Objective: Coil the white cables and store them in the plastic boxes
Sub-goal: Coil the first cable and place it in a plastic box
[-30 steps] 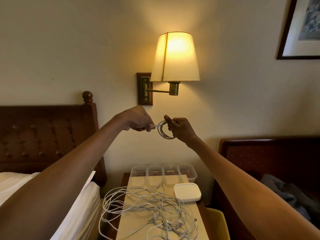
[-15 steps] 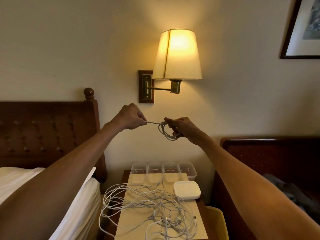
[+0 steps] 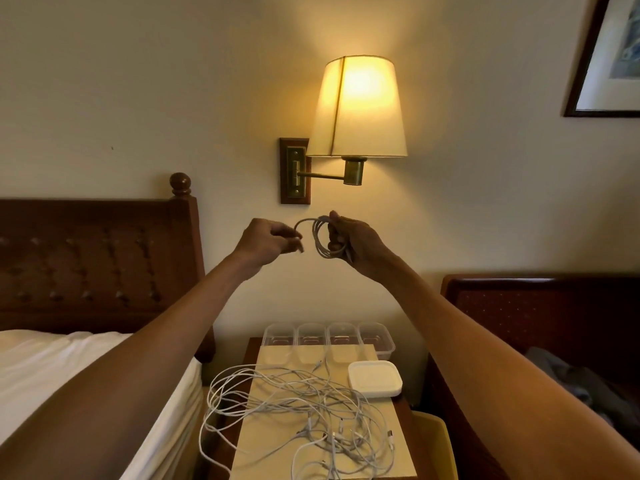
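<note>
Both arms are raised in front of the wall. My right hand grips a small coil of white cable, held upright. My left hand pinches the coil's free end, which arcs over from the coil's top. Below, a tangle of loose white cables lies on the bedside table and hangs over its left edge. Several clear plastic boxes stand in a row at the table's back. A stack of white lids lies in front of the right-hand box.
A lit wall lamp hangs just above my hands. A bed with white sheets and a wooden headboard is on the left. A dark red chair stands on the right, a yellow bin beside the table.
My left hand has come back toward the coil, so the taut free end now bends in an arc. My right hand has turned the coil more upright.
</note>
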Motion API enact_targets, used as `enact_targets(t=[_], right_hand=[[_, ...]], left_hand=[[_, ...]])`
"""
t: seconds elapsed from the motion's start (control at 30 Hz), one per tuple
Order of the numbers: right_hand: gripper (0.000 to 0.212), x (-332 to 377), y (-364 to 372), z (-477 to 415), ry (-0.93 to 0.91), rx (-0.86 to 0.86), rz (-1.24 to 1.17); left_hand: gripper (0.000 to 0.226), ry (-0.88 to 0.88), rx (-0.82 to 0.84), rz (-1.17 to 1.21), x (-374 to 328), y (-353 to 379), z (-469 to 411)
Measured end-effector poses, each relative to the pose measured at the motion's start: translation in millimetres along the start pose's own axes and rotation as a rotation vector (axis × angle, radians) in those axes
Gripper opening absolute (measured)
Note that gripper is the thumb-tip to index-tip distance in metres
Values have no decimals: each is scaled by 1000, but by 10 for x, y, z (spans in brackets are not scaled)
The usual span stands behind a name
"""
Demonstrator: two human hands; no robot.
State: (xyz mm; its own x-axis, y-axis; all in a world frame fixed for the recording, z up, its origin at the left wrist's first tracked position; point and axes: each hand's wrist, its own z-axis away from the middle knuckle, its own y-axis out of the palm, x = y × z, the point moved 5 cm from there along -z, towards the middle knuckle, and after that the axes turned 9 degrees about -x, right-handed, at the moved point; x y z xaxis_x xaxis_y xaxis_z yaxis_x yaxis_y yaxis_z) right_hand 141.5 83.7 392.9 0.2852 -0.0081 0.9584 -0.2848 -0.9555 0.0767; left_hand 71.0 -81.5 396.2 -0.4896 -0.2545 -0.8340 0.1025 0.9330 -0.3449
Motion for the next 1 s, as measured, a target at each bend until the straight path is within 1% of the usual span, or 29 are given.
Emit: enact_targets(t=[0.03, 0.1, 0.17, 0.2, 0.27, 0.33, 0.43, 0.5, 0.6, 0.7, 0.83, 1.0], right_hand=[[30, 2, 23, 8, 8, 3, -50], [30, -7, 52, 21, 15, 1, -110], [31, -27, 35, 10, 2, -30, -111], [32, -33, 16, -1, -14, -49, -106], [34, -38, -32, -24, -55, -87, -91], [33, -52, -72, -33, -92, -124, -68], [37, -88, -98, -33, -158, -188, -16], [37, -115, -102, -33, -182, -213, 28], [34, -144, -99, -42, -173, -223, 51], [32, -156, -72, -56, -155, -202, 32], [36, -123, -98, -29, -123, -183, -29], [34, -164, -163, -34, -92, -167, -41]], left_hand=[[19, -92, -2, 199, 7, 47, 29], [20, -210, -8, 454, -16, 132, 65], [21, -281, 49, 578, -46, 212, 78], [22, -301, 87, 597, -56, 238, 78], [23, -326, 140, 577, -58, 265, 65], [24, -335, 143, 548, -51, 268, 50], [27, -379, 132, 589, -33, 282, 47], [25, -408, 150, 611, -47, 289, 74], [18, -377, 193, 561, -104, 323, 139], [27, -338, 215, 485, -151, 403, 200], [42, -295, 242, 384, -167, 471, 218], [42, -269, 243, 306, -153, 493, 218]])
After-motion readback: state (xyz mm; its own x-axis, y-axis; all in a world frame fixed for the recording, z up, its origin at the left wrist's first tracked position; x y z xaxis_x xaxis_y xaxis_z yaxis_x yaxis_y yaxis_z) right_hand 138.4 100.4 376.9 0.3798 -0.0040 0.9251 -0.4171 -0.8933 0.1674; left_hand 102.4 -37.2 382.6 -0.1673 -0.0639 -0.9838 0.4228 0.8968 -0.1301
